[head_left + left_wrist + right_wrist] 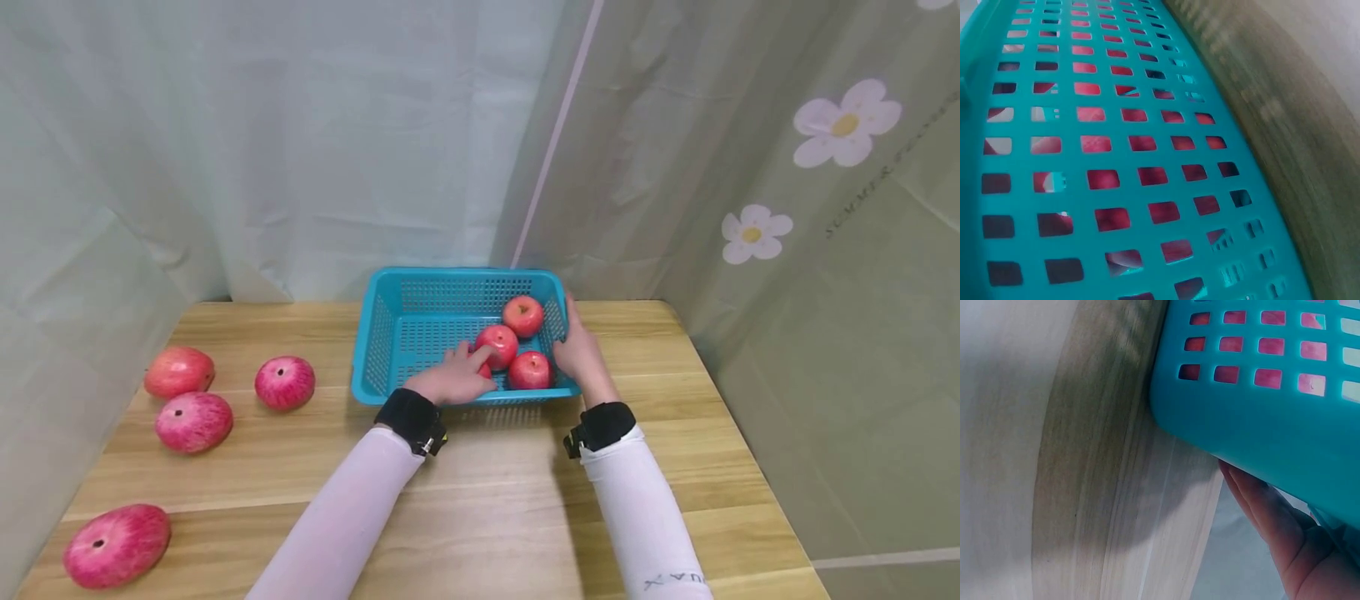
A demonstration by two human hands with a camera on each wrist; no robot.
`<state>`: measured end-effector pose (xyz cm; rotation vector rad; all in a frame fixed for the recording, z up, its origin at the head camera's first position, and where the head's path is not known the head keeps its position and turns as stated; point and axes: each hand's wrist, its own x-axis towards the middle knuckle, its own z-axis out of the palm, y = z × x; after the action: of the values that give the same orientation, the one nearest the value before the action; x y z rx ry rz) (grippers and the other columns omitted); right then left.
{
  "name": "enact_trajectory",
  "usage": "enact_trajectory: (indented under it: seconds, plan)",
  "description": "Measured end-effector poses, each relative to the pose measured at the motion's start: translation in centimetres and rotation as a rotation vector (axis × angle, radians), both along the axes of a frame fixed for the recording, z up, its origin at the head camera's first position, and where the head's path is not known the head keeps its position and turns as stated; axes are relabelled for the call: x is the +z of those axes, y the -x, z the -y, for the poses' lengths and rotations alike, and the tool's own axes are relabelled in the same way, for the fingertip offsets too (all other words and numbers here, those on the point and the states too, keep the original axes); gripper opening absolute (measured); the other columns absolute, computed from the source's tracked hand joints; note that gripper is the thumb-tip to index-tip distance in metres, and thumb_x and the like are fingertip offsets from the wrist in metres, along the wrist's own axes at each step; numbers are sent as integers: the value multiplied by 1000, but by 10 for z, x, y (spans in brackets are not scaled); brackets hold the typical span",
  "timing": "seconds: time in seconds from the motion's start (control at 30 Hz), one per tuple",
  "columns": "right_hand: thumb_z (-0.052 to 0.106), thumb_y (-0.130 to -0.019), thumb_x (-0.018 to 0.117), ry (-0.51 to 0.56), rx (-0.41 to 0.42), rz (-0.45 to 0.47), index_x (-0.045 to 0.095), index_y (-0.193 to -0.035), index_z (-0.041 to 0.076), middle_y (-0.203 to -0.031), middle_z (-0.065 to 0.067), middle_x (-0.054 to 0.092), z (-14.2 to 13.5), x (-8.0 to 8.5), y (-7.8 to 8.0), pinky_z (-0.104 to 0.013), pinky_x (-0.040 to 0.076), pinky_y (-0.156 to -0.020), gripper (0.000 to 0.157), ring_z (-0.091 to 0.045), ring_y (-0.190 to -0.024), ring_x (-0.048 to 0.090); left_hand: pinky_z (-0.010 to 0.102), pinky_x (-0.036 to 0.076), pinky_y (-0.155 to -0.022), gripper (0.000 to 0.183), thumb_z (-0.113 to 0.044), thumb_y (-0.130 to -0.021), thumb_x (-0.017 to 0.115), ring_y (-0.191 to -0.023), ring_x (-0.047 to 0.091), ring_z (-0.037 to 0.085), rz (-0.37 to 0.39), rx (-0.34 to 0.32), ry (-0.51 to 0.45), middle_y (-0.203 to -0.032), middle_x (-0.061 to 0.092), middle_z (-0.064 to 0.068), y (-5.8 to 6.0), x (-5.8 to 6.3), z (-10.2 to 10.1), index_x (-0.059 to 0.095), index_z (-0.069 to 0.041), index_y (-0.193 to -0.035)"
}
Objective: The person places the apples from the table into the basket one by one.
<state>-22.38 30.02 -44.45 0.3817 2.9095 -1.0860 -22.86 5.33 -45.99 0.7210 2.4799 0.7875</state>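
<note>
A blue plastic basket [420, 397] with perforated walls stands at the table's far edge. Several red apples [531, 370] lie in its right half. My left hand [453, 379] reaches over the near rim and grips one apple [480, 367], mostly covered by the fingers. At the right end, my right hand [579, 346] holds the basket's side, thumb inside and fingers outside. Those fingers lie along the outer wall in the right wrist view, where the hand [1285, 537] shows below the basket. Through the holes in the left wrist view, red apple skin [1104, 179] shows.
Left on the wooden table [480, 500] lie several pink-red streaked fruits, among them one near the basket [285, 383] and one at the front left [117, 546]. A grey-green curtain [375, 150] hangs close behind the basket and along both sides.
</note>
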Motion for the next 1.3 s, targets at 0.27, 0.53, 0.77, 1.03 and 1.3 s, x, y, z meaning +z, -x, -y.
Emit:
enact_trajectory:
  seconds: [0.27, 0.53, 0.77, 1.03, 1.3]
  plan:
    - [7, -103, 54, -10, -1, 0, 6, -174, 24, -158, -32, 46, -1, -1, 0, -62, 51, -101, 87, -51, -129, 57, 73, 36, -111, 72, -37, -97, 69, -147, 31, 44, -136, 26, -15, -159, 32, 24, -6, 7, 1, 41, -19, -161]
    - [7, -103, 54, -1, 7, 17, 4, -174, 24, -161, -31, 43, 0, -2, 0, -64, 50, -103, 88, -52, -132, 56, 65, 40, -112, 75, -35, -98, 73, -144, 38, 40, -343, 43, -77, -156, 39, 22, -13, 9, 6, 39, -14, -161]
    - [7, -103, 53, -2, 21, 20, 3, -174, 24, -161, -32, 42, -1, 1, 0, -62, 50, -101, 88, -51, -130, 56, 63, 44, -109, 68, -28, -98, 71, -139, 43, 37, -423, 61, -188, -152, 44, 18, -22, 24, 35, 43, -10, -158]
    - [9, -105, 53, -15, 22, 25, 2, -174, 23, -159, -33, 44, -9, 5, -3, -62, 52, -98, 87, -52, -127, 58, 64, 37, -115, 67, -25, -101, 72, -143, 37, 40, -499, 129, -311, -153, 40, 22, -33, 44, 95, 41, -4, -157]
    - [10, -105, 54, -17, 24, 17, 1, -174, 24, -159, -33, 43, -12, 8, -4, -60, 53, -94, 87, -53, -123, 59, 70, 37, -112, 68, -26, -103, 69, -143, 36, 46, -527, 224, -331, -156, 37, 25, -34, 45, 152, 37, -1, -159]
